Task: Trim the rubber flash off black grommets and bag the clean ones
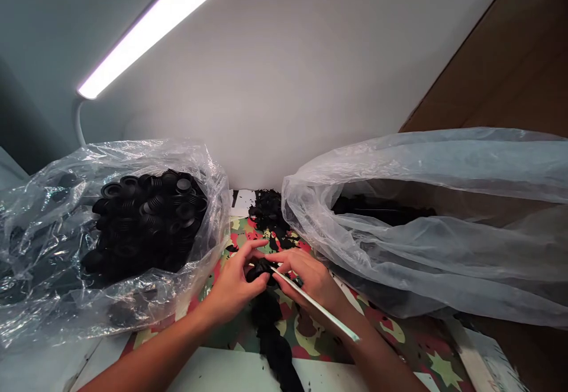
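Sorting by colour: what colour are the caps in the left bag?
The caps are black; head view.

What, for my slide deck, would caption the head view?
Left hand pinches a black part, right hand holds a thin tool, between two clear plastic bags.

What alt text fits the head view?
The left hand pinches a black part over a patterned mat while the right hand holds a thin blade to it. A clear left bag and right bag of black parts flank them.

Strip lamp (pixel 155 25), bagged black caps (pixel 146 220), patterned mat (pixel 390 328)
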Tool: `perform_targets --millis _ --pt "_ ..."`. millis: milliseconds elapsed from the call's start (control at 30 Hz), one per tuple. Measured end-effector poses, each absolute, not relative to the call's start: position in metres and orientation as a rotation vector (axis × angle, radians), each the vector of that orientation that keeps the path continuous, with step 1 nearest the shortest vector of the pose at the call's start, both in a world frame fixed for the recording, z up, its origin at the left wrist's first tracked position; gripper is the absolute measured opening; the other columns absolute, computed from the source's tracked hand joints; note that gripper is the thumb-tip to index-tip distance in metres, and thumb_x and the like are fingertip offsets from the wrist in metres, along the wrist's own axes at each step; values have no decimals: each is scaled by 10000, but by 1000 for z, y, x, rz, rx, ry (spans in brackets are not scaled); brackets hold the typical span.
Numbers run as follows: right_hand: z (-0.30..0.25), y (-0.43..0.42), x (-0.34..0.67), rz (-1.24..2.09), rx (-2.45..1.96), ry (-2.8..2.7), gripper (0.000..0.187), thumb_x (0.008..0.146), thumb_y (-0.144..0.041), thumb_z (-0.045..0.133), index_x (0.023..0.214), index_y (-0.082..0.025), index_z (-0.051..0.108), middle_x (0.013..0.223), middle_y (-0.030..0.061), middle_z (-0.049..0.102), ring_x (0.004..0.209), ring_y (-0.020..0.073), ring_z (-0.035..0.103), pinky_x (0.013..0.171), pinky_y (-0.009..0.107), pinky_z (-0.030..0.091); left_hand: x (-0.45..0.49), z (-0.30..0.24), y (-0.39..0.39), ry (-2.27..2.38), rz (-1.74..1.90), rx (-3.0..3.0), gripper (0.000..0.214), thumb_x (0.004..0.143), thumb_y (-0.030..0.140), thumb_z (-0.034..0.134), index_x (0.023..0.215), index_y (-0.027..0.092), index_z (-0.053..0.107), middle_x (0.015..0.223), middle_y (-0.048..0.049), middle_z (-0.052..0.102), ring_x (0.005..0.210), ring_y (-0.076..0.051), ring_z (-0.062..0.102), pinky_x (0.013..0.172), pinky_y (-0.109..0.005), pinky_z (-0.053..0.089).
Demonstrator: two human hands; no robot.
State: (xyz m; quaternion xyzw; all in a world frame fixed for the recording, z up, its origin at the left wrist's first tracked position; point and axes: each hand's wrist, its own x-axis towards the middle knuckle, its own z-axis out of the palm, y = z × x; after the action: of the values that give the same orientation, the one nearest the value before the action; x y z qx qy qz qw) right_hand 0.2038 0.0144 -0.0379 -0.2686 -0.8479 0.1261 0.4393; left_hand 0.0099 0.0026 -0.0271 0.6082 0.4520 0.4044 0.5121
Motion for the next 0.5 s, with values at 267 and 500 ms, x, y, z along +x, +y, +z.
perform_targets --millis 267,500 --pt "-22 7 206 478 -790 -2114 143 939 -164 520 926 -249 634 1126 65 774 952 215 736 855 382 555 7 -28 4 1062 991 1394 534 755 270 697 1268 183 577 1094 -92 736 993 -250 665 881 -358 479" --pt "-36 13 206 317 -686 -2214 233 964 -159 482 1109 -242 644 1112 82 770 951 229 727 825 395 549 9 -25 1 1128 935 1592 574 738 192 645 1305 188 554 1063 -74 752 996 -256 664 869 -362 474"
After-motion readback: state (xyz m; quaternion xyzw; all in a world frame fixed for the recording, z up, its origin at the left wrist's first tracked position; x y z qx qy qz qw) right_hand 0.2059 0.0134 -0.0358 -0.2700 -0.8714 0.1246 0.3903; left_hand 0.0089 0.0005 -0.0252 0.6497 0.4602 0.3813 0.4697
